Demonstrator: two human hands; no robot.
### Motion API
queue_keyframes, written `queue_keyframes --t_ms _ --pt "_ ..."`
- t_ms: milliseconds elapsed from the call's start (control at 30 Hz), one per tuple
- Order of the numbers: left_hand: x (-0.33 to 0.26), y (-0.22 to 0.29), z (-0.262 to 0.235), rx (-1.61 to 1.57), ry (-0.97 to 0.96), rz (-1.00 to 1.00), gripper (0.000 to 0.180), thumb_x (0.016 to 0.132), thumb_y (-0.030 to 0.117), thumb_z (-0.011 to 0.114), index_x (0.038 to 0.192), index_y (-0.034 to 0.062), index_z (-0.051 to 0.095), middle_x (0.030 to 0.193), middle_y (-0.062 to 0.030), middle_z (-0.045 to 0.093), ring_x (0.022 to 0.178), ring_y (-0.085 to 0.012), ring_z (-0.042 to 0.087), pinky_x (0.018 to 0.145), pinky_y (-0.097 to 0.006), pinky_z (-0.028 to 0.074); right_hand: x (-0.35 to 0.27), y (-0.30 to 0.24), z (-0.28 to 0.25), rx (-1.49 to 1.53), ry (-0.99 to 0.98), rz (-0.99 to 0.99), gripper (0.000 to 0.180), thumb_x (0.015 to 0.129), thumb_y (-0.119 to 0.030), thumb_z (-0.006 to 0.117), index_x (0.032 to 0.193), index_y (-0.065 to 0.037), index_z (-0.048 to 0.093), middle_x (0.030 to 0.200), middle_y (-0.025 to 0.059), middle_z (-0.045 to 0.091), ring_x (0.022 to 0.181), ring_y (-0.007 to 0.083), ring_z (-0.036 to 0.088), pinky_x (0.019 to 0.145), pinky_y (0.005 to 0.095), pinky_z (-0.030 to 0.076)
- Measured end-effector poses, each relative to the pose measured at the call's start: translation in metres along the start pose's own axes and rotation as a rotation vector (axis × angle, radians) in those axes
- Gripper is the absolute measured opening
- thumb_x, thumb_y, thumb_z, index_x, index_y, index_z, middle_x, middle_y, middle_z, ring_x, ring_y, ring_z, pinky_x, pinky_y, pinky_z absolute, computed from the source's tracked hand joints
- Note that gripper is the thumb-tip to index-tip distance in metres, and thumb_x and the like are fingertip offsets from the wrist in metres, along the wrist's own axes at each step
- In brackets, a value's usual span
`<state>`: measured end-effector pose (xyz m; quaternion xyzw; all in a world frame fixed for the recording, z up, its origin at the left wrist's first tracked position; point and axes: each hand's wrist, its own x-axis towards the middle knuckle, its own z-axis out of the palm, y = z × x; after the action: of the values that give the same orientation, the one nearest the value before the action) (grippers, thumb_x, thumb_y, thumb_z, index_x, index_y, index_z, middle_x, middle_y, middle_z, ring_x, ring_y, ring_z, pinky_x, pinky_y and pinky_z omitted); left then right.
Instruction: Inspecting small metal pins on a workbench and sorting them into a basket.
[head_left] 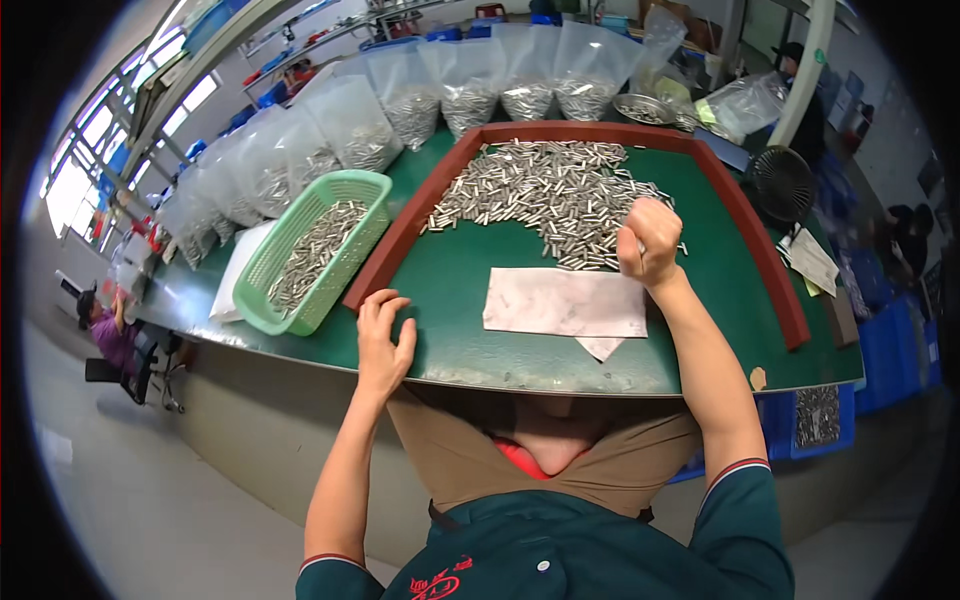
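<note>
Head view: green worktop point(450, 290) with a red-brown raised border in a factory hall, clear bags lining its far edge. Right hand point(648, 240) is fisted at the metal pins point(545, 195); left hand point(383, 340) rests spread beside the green basket point(315, 250).

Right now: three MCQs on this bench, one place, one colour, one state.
1. Where does the left hand rest?
A. in the basket
B. on the table edge by the red frame's near end
C. on the white sheet

2. What colour is the basket holding metal pins?
A. green
B. blue
C. red

3. How is the right hand?
A. flat, open
B. closed in a fist by the pin pile
C. out of view

Answers: 1 B, its fingers lie on the green table beside the red frame; 2 A, its mesh is light green; 3 B, fingers curled at the pin pile.
</note>
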<state>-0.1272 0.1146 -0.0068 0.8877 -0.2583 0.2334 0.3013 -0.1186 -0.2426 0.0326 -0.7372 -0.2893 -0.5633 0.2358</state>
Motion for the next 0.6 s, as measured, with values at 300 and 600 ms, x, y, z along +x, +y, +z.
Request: queue_keyframes --t_ms 300,600 --pt "0.005 -0.001 0.006 0.061 0.023 0.047 0.023 0.074 0.009 0.053 0.095 0.0006 0.053 0.106 -0.0154 0.047 0.1 -0.032 0.044 0.088 -0.039 0.034 -0.003 0.028 -0.015 -0.255 0.031 0.023 0.013 0.065 -0.01 0.048 0.056 -0.005 0.04 0.054 0.0092 0.04 0.049 0.0267 0.043 0.047 0.0356 0.032" --pt "-0.005 -0.002 0.003 0.069 0.05 0.07 0.024 0.071 0.009 0.055 0.094 0.0012 0.053 0.104 -0.0157 0.046 0.101 -0.0332 0.043 0.089 -0.04 0.033 -0.008 0.023 -0.019 -0.341 0.03 0.029 0.015 0.064 -0.01 0.049 0.055 -0.005 0.039 0.053 0.0095 0.04 0.05 0.0267 0.043 0.047 0.036 0.032"
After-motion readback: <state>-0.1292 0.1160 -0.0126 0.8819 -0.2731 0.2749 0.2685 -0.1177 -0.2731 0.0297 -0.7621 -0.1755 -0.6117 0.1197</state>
